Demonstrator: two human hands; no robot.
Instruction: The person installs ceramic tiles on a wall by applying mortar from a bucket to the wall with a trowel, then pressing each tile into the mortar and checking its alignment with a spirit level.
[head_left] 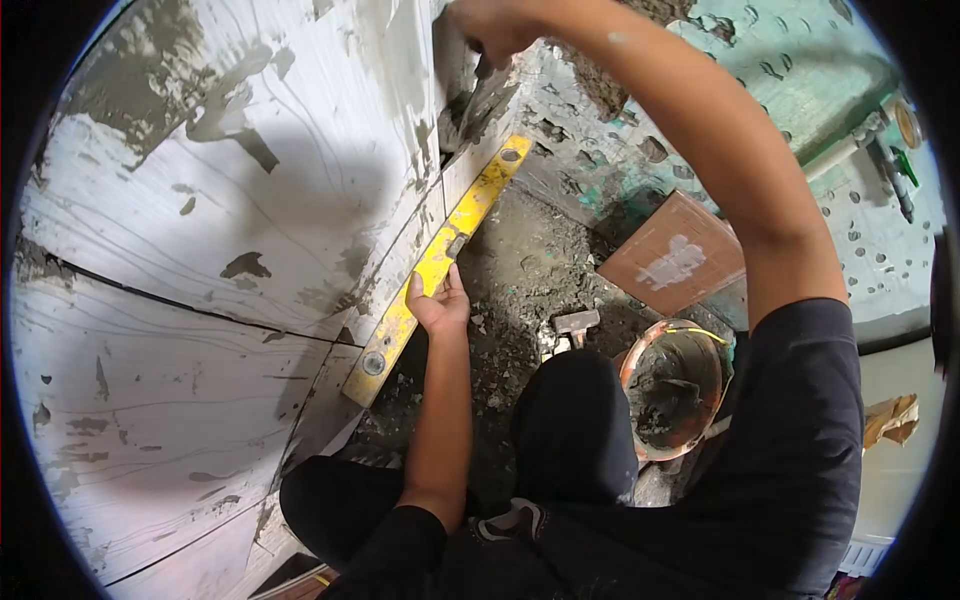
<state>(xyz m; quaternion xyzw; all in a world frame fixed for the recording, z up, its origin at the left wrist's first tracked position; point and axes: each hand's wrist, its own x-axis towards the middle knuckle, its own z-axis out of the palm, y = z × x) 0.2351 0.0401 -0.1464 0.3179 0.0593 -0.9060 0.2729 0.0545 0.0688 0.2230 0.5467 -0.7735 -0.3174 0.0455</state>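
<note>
My left hand point(440, 303) grips the lower middle of a yellow spirit level point(432, 272), thumb on one side and fingers on the other. The level lies slanted along the edge of white, veined tiles point(300, 180) smeared with grey mortar. My right hand point(492, 28) is at the top, beyond the level's upper end, by a gap at the tile corner. Its fingers are bent downward in shadow, and whatever they hold is hidden.
An orange-rimmed bucket point(631, 372) of grey mortar stands by my knee, with a hammer point(577, 322) beside it. A brown tile point(672, 255) leans near the pitted green wall point(800, 80). Rubble covers the floor point(530, 260).
</note>
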